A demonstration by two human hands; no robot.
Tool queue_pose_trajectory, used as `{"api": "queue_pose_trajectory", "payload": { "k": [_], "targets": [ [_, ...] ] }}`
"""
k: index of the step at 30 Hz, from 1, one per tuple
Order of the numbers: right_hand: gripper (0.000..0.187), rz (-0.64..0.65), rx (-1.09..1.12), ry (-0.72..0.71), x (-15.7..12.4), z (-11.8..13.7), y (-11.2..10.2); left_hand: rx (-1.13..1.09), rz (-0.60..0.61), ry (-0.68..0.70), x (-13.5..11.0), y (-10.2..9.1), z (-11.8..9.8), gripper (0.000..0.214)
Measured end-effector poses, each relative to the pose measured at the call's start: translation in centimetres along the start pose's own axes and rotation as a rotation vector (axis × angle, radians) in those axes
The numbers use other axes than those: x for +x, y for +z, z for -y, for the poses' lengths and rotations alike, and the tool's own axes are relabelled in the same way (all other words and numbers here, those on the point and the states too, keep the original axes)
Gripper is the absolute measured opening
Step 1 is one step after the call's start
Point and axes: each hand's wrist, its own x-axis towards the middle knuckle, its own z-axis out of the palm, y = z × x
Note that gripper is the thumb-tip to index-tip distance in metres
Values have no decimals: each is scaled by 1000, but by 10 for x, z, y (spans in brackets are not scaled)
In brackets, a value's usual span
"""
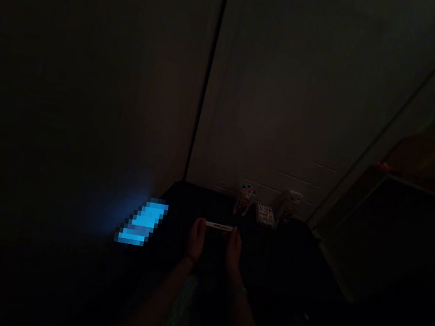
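In the dim light both my hands are raised over a dark table [181, 201]. Between them is a thin, flat, whitish object [220, 226] with dark marks, seen nearly edge-on; its kind I cannot make out. My left hand [196, 237] is closed on its left end. The right end is pinched in my right hand [234, 246]. Beyond the hands stand a clear container with coloured tops [245, 198] and a second clear container [290, 206]. A white patterned item [265, 214] lies between these two.
A glowing blue screen [143, 223], blurred into blocks, is at the table's left side. Pale wall panels [276, 111] rise behind the table. On the right is a dark piece of furniture with a light edge [417, 188], and an orange-brown object [419, 155] on top.
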Motion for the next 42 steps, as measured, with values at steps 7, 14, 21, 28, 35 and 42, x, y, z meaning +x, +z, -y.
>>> {"api": "queue_pose_trajectory", "payload": {
  "k": [7,14,21,28,35,42],
  "targets": [
    [50,-1,14,25,-1,-1,-1,-34,-14,-12,-1,0,-7,39],
    [52,61,31,10,-3,7,-1,-8,-7,8,-1,-1,-5,37],
    [52,30,11,-32,-2,10,1,42,-6,20,0,0,-1,34],
    [51,-25,29,47,-1,1,-1,72,2,0,1,1,0,40],
    [51,17,47,-15,1,0,-1,70,35,42,0,1,2,35],
    [48,1,31,-32,3,-4,-1,85,58,29,0,2,1,34]
  ]
}}
